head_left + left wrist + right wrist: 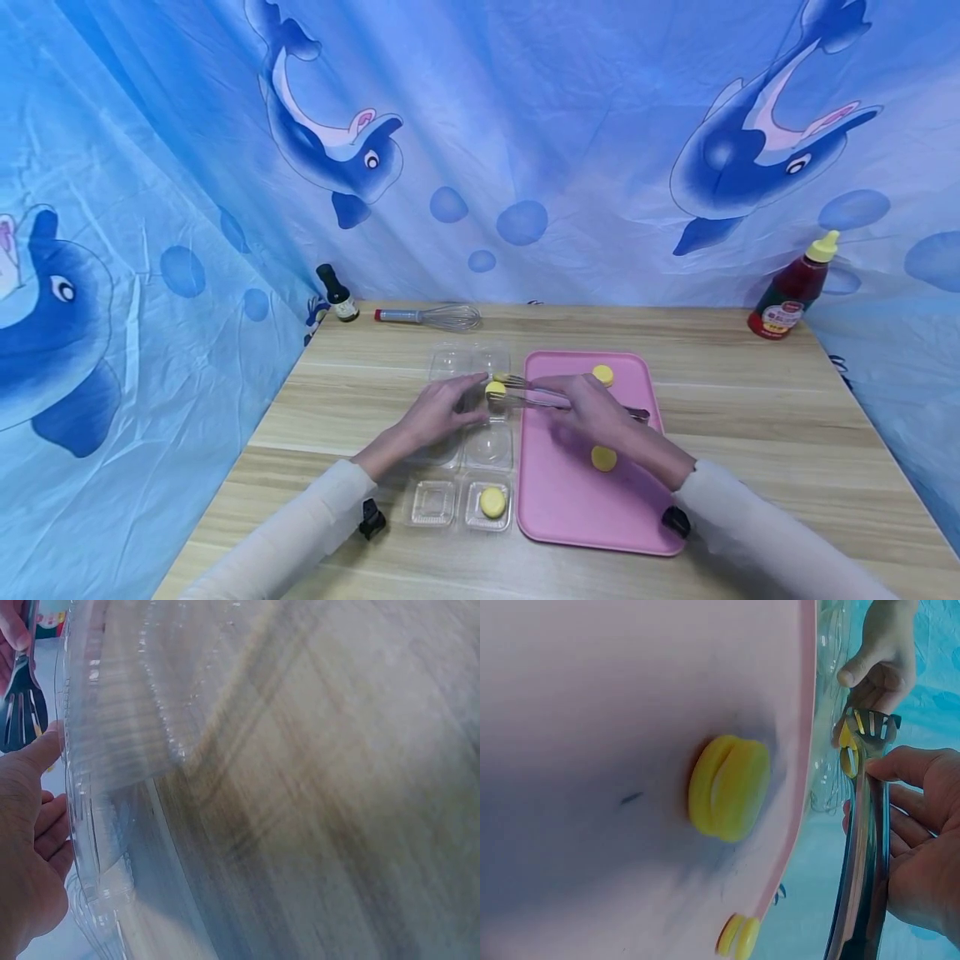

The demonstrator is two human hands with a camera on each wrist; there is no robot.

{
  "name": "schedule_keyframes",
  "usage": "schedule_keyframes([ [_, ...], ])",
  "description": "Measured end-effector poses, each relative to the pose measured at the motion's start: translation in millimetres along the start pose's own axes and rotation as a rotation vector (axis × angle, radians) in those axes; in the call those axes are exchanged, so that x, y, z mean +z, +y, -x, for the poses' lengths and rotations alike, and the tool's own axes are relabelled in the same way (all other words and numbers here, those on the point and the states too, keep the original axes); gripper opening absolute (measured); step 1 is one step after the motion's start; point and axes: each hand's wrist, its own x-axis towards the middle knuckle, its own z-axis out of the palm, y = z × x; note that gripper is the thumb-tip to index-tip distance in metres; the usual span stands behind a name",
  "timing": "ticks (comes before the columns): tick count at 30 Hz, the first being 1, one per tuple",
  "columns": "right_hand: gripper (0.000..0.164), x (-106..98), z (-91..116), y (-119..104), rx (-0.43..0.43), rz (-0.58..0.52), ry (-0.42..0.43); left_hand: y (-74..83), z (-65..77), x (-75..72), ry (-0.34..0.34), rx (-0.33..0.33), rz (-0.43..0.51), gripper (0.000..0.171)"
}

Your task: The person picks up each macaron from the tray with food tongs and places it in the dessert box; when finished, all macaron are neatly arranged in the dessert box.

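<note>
My right hand [588, 408] grips metal tongs [861, 862] with slotted ends, pointed left across the tray's edge. A yellow macaron [495, 390] is at the tongs' tips, over the clear plastic containers [489, 448]. My left hand [435, 410] is beside that macaron, thumb and fingers apart; in the left wrist view its fingertips are right at the clear plastic edge [71, 825]. Another macaron [492, 502] sits in the front right compartment; the front left compartment [433, 503] holds nothing. Two more macarons, one near [731, 787] and one far [739, 937], are on the pink tray [577, 517].
A whisk [442, 317] lies at the table's back edge, beside a small dark bottle [339, 293]. At the back right stands a red sauce bottle [791, 292] with a yellow cap. A blue dolphin-print curtain [480, 150] hangs behind the wooden table [757, 467].
</note>
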Motion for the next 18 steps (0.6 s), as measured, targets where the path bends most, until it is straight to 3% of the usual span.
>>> schedule_keyframes([
  [18,0.049,12,-15,-5,0.01,0.06,-0.032,0.7,0.3,0.1,0.013,0.005,-0.014,0.08],
])
